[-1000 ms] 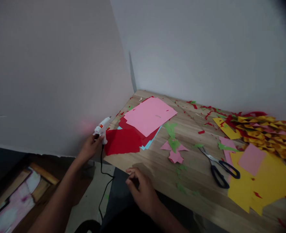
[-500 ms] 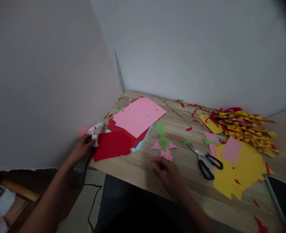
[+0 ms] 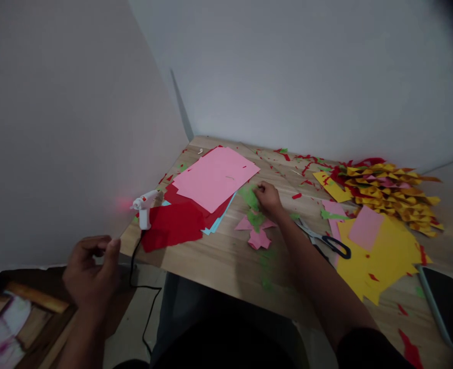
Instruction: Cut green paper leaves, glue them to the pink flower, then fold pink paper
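My left hand (image 3: 94,271) is off the table's left corner, thumb and forefinger drawn together. Whatever may be between them is too small to make out. Just beyond it a white glue gun (image 3: 145,207) stands by the wall, its black cord hanging down. My right hand (image 3: 268,199) reaches over the table with its fingertips closed on the edge of a green paper piece (image 3: 248,196). Below that hand, another green piece (image 3: 254,220) lies over pink paper cut-outs (image 3: 259,239). Scissors (image 3: 318,237) with black handles are partly hidden behind my right forearm.
Pink sheets (image 3: 215,179) lie over red and light blue paper, beside a red sheet (image 3: 174,225). At right are yellow sheets (image 3: 388,261), a heap of folded yellow strips (image 3: 391,197) and a phone (image 3: 447,307). Walls border the table (image 3: 211,261); scraps litter it.
My left hand has let go of the glue gun and come back toward me. My right hand has moved forward from near the pink cut-outs to the upper green piece.
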`<state>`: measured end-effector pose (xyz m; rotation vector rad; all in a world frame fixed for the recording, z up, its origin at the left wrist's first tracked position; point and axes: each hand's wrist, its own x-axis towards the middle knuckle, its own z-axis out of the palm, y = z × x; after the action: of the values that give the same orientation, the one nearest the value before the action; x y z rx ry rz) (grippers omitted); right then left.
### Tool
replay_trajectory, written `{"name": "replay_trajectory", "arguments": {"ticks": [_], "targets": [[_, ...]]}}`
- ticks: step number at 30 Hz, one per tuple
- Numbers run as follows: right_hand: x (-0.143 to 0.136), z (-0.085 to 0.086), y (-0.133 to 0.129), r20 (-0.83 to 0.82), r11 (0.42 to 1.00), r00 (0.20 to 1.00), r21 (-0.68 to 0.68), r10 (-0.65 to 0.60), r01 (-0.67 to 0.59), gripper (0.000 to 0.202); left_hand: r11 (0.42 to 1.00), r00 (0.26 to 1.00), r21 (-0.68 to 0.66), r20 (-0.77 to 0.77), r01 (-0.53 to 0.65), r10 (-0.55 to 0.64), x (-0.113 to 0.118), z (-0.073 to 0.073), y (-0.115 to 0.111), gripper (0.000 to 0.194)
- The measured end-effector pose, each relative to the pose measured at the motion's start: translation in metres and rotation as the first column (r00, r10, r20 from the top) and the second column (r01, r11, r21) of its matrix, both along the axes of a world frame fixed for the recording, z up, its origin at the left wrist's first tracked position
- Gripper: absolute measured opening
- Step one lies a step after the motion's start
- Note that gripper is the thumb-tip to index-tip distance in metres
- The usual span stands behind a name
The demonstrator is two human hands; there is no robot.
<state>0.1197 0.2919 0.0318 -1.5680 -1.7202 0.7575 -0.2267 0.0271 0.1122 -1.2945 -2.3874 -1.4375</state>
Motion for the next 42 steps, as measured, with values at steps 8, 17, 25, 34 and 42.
{"name": "replay_trajectory", "arguments": {"ticks": [8, 17, 25, 34, 42], "targets": [[0.006, 0.044, -0.042, -0.298, 0.98, 0.935, 0.101, 0.195, -0.172, 0.021, 0.715, 0.671, -0.127, 0.488, 0.688, -0.559, 0.125, -0.008, 0.095, 0.035], [0.022, 0.068, -0.076, -0.418, 0.985, 0.893, 0.104, 0.168, -0.137, 0.022, 0.563, 0.286, 0.129, 0.757, 0.816, -0.588, 0.198, -0.03, 0.178, 0.031], [0.024, 0.036, -0.077, -0.299, 0.996, 0.951, 0.046, 0.083, -0.073, 0.04, 0.671, 0.25, 0.267, 0.783, 0.692, -0.57, 0.204, -0.034, 0.189, 0.041], [0.035, -0.002, -0.05, -0.075, 0.951, 0.966, 0.209, 0.246, -0.226, 0.032, 0.601, 0.276, 0.363, 0.641, 0.712, -0.716, 0.207, -0.077, 0.208, 0.055], [0.043, -0.026, -0.043, 0.034, 0.906, 0.938, 0.25, 0.345, -0.342, 0.026, 0.372, 0.245, 0.23, 0.44, 0.899, -0.864, 0.189, -0.106, 0.215, 0.06]]}}
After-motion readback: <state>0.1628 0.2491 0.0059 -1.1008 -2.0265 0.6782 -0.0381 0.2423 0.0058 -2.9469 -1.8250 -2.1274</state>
